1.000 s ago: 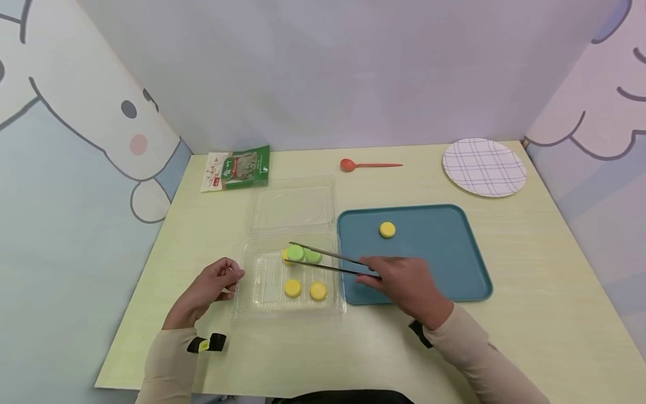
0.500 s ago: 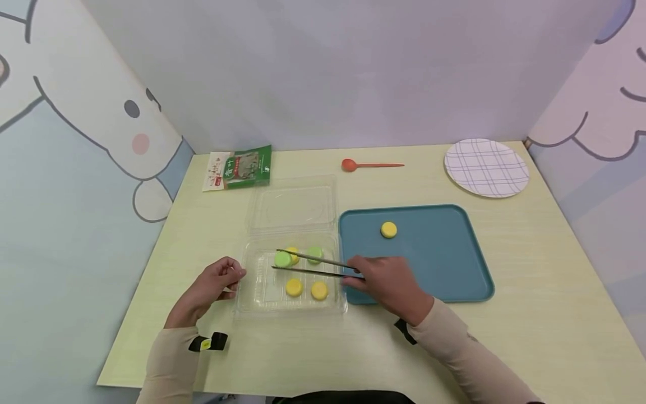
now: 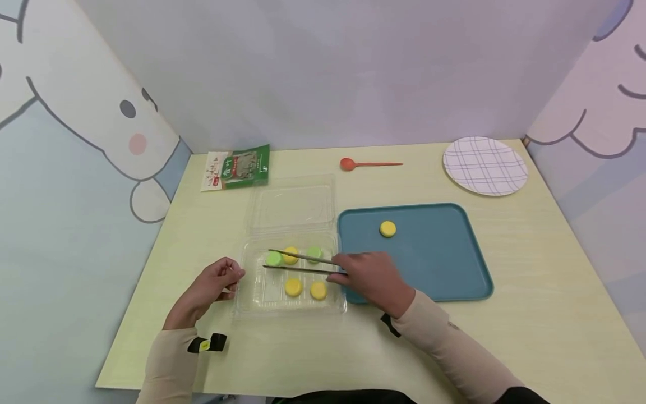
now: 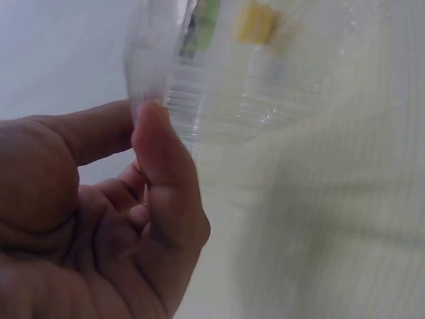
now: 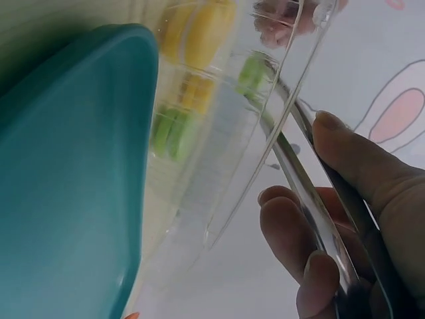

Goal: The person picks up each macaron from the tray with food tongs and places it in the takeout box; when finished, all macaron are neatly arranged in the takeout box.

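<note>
My left hand (image 3: 214, 283) pinches the left rim of a clear plastic clamshell container (image 4: 192, 100) between thumb and finger. My right hand (image 3: 375, 280) grips metal tongs (image 3: 303, 270), which reach leftward over the container. Between the tong tips is a green macaron (image 3: 275, 258) at the container's back left; whether the tips still squeeze it, I cannot tell. To its right are a yellow macaron (image 3: 290, 256), partly behind one tong arm, and another green macaron (image 3: 315, 253). Two yellow macarons (image 3: 293, 288) sit nearer the front. The clear lid (image 3: 295, 205) lies folded back.
A blue-green tray (image 3: 429, 264) with one yellow macaron (image 3: 387, 229) stands right of the container, beneath my right hand. Behind are a green and white packet (image 3: 245, 167), an orange-red spoon (image 3: 373, 164) and a checked plate (image 3: 484, 166) near the back wall.
My right hand has moved left with the tongs, carrying the green macaron from over the yellow one to its left side in the container. The left hand stays at the rim.
</note>
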A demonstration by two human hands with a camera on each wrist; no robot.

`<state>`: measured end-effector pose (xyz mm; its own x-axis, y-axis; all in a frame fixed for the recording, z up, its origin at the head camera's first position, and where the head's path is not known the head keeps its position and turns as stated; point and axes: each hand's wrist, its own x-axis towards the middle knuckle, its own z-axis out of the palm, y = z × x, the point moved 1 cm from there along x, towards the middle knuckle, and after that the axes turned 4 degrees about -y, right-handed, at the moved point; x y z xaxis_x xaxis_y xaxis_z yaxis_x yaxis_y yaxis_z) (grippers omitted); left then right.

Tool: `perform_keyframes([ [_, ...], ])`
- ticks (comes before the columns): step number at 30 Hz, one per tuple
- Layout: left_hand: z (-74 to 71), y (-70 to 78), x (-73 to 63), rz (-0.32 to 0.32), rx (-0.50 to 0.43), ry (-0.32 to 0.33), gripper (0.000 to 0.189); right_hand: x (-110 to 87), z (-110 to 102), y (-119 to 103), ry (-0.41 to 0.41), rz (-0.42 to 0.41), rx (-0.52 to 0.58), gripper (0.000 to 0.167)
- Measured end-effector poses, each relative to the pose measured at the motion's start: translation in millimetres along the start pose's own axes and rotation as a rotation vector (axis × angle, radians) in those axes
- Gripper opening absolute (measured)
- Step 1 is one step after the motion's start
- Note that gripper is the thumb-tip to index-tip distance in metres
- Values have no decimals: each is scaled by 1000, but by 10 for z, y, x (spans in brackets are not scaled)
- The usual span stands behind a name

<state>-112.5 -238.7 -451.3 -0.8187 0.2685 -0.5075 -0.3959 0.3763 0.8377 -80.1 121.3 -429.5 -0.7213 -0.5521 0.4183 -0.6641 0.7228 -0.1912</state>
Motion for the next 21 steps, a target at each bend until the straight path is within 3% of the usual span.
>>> perform_keyframes([
  [9,7,-16,-8,-11,-4,4,19,152,127,-69,17,-71,-92,34],
  [21,12,4,-21,1,-6,1,19,266,199,-118,-60,-40,-117,33],
])
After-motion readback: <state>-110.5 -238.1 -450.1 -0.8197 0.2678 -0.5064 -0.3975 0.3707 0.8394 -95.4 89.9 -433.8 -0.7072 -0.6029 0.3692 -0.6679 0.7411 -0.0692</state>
